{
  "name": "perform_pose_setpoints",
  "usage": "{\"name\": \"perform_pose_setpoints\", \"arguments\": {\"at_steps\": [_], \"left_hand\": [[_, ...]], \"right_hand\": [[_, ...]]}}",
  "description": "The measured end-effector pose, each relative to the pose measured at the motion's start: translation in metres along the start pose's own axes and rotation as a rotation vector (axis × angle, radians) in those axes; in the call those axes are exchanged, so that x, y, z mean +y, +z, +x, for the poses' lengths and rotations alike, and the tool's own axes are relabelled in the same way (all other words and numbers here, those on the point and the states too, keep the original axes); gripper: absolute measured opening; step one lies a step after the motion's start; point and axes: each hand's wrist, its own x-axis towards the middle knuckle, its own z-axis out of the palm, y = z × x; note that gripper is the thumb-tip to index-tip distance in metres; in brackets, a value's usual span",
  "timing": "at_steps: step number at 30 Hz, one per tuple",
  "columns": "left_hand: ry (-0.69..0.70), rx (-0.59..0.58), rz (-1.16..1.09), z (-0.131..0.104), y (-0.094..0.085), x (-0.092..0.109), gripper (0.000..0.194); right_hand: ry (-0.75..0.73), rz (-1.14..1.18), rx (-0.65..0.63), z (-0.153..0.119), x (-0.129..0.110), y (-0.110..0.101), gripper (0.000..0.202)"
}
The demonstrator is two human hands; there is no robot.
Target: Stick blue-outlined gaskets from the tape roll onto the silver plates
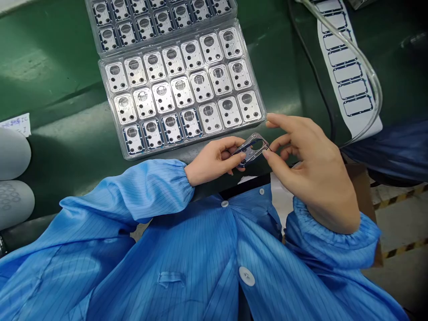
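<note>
A small metal plate with a large round hole is tilted in front of me. My left hand is closed on its left end, thumb on top and fingers beneath. At the opposite corner, the thumb and a finger of my right hand pinch the edge, while the index finger stretches out above. Just beyond my hands lies a clear plastic tray with rows of similar metal plates. Several plates in its near row, such as the left one, have dark blue borders; the others are plain silver.
Another clear tray of blue-bordered plates sits behind. At right, a white strip of dark frame-shaped stickers lies under a clear hose, beside a black cable. White round objects stand at the left on the green table.
</note>
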Motion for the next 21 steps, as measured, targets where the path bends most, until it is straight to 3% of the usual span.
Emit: {"name": "perform_pose_setpoints", "arguments": {"at_steps": [21], "left_hand": [[-0.012,0.008,0.014,-0.0006,0.0013,0.0013,0.020]], "right_hand": [[-0.014,-0.039,-0.007,0.0017,-0.0001,0.0002,0.053]]}}
